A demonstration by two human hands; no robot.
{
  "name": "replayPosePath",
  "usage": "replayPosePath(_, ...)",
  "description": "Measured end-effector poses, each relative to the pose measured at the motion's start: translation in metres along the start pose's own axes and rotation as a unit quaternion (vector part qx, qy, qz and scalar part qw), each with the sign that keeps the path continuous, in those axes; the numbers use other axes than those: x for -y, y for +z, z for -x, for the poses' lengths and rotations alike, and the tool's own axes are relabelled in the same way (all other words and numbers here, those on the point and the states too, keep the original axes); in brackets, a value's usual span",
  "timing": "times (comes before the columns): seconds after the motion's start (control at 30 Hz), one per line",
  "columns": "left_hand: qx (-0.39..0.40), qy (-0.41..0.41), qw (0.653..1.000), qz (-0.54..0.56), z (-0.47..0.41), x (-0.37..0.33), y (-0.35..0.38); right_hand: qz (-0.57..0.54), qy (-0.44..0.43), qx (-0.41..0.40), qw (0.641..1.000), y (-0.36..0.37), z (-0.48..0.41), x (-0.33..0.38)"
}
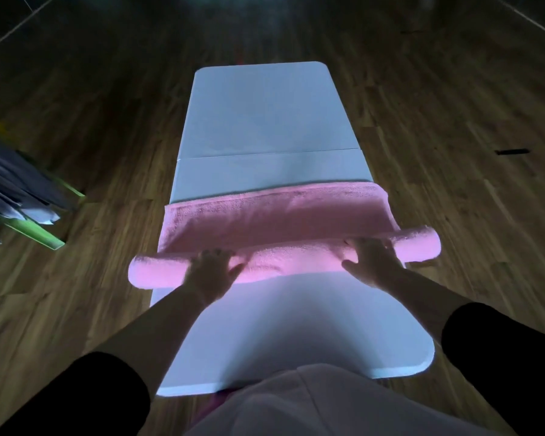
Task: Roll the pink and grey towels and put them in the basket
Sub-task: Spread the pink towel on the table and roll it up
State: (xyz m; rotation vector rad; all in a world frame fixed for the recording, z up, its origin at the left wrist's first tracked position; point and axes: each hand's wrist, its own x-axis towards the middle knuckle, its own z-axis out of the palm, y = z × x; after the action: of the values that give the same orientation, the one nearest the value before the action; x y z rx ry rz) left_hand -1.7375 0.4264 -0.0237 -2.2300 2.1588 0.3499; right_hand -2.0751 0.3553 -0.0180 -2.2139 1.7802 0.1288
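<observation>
While both hands bear on it, the pink towel (pixel 274 215) lies across the middle of the white bench (pixel 265 121), its near part wound into a roll and its far part lying flat. The roll overhangs the bench edge at left and right. The left hand (pixel 211 273) sits on the left portion of the roll, fingers (pixel 213 254) curled over its top and thumb spread toward the centre. The right hand (pixel 373 262) grips the right portion likewise, fingers bent over the roll. Left of the bench, on the wooden floor (pixel 107 136), stands a green-edged holder (pixel 35 234) with grey and white fabric; its contents cannot be identified.
</observation>
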Motion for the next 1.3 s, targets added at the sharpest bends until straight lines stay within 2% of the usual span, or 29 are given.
replayPosePath(0.07, 0.048, 0.005, 0.997, -0.052, 0.006, -0.005, 0.005, 0.062, -0.024, 0.036, 0.997, 0.005, 0.005, -0.001)
replayPosePath(0.17, 0.041, 0.004, 0.987, -0.156, 0.01, -0.007, 0.004, 0.143, -0.026, 0.023, 0.989, 0.003, 0.007, -0.002)
replayPosePath(0.23, 0.063, 0.006, 0.986, -0.154, 0.009, -0.005, -0.003, 0.118, -0.024, 0.097, 0.988, -0.008, 0.004, -0.002)
replayPosePath(0.3, 0.126, -0.003, 0.985, -0.119, 0.005, 0.0, -0.014, 0.071, -0.001, 0.2, 0.977, -0.02, 0.003, -0.001)
replayPosePath(0.33, 0.145, -0.011, 0.983, -0.116, 0.003, 0.002, -0.018, 0.066, 0.006, 0.209, 0.976, -0.023, 0.002, -0.002)
replayPosePath(0.37, 0.128, -0.015, 0.984, -0.125, 0.002, 0.004, -0.023, 0.075, 0.004, 0.169, 0.983, -0.022, 0.001, -0.003)
replayPosePath(0.47, 0.002, -0.028, 0.991, -0.127, -0.001, 0.011, -0.02, 0.065, 0.008, -0.02, 0.998, -0.011, -0.006, -0.006)
replayPosePath(0.5, 0.013, -0.024, 0.995, -0.095, -0.001, 0.013, -0.016, 0.039, 0.013, -0.033, 0.999, -0.008, -0.006, -0.005)
replayPosePath(0.6, 0.107, 0.007, 0.992, -0.071, 0.002, 0.016, -0.003, 0.069, -0.024, 0.042, 0.996, 0.003, 0.0, -0.004)
replayPosePath(0.67, 0.079, 0.007, 0.993, -0.092, 0.006, 0.015, 0.002, 0.124, -0.018, 0.053, 0.991, 0.007, 0.007, 0.0)
replayPosePath(0.77, 0.028, -0.008, 0.992, -0.123, 0.009, 0.013, 0.0, 0.156, -0.022, -0.005, 0.988, 0.005, 0.008, 0.005)
replayPosePath(0.83, 0.045, 0.02, 0.992, -0.12, 0.007, 0.017, -0.005, 0.124, -0.04, 0.044, 0.99, -0.003, 0.007, 0.004)
replayPosePath(0.87, 0.066, 0.031, 0.992, -0.099, 0.004, 0.019, -0.011, 0.102, -0.034, 0.098, 0.989, -0.01, 0.007, 0.002)
replayPosePath(0.9, 0.106, 0.032, 0.991, -0.076, 0.001, 0.021, -0.019, 0.092, -0.017, 0.153, 0.984, -0.018, 0.007, 0.001)
replayPosePath(0.93, 0.142, 0.028, 0.987, -0.07, -0.003, 0.023, -0.026, 0.092, -0.004, 0.166, 0.982, -0.023, 0.005, -0.001)
replayPosePath(0.97, 0.142, 0.025, 0.987, -0.078, -0.007, 0.025, -0.031, 0.102, 0.008, 0.142, 0.985, -0.026, 0.003, -0.002)
replayPosePath(1.0, 0.105, 0.018, 0.99, -0.093, -0.011, 0.027, -0.032, 0.112, 0.019, 0.095, 0.989, -0.025, 0.001, -0.003)
replayPosePath(1.07, -0.019, -0.006, 0.996, -0.081, -0.016, 0.028, -0.026, 0.11, 0.021, 0.004, 0.994, -0.018, -0.003, 0.0)
replayPosePath(1.1, -0.044, -0.009, 0.997, -0.055, -0.017, 0.026, -0.02, 0.084, 0.019, -0.027, 0.996, -0.012, -0.005, 0.003)
replayPosePath(1.17, 0.014, 0.012, 0.999, -0.034, -0.016, 0.021, -0.009, 0.042, 0.025, -0.015, 0.999, -0.005, -0.002, 0.008)
replayPosePath(1.23, 0.082, 0.027, 0.991, -0.097, -0.013, 0.016, -0.001, 0.064, 0.016, 0.032, 0.997, 0.001, 0.004, 0.009)
replayPosePath(1.3, 0.08, 0.023, 0.985, -0.152, -0.012, 0.013, 0.0, 0.113, 0.004, 0.048, 0.992, 0.005, 0.008, 0.007)
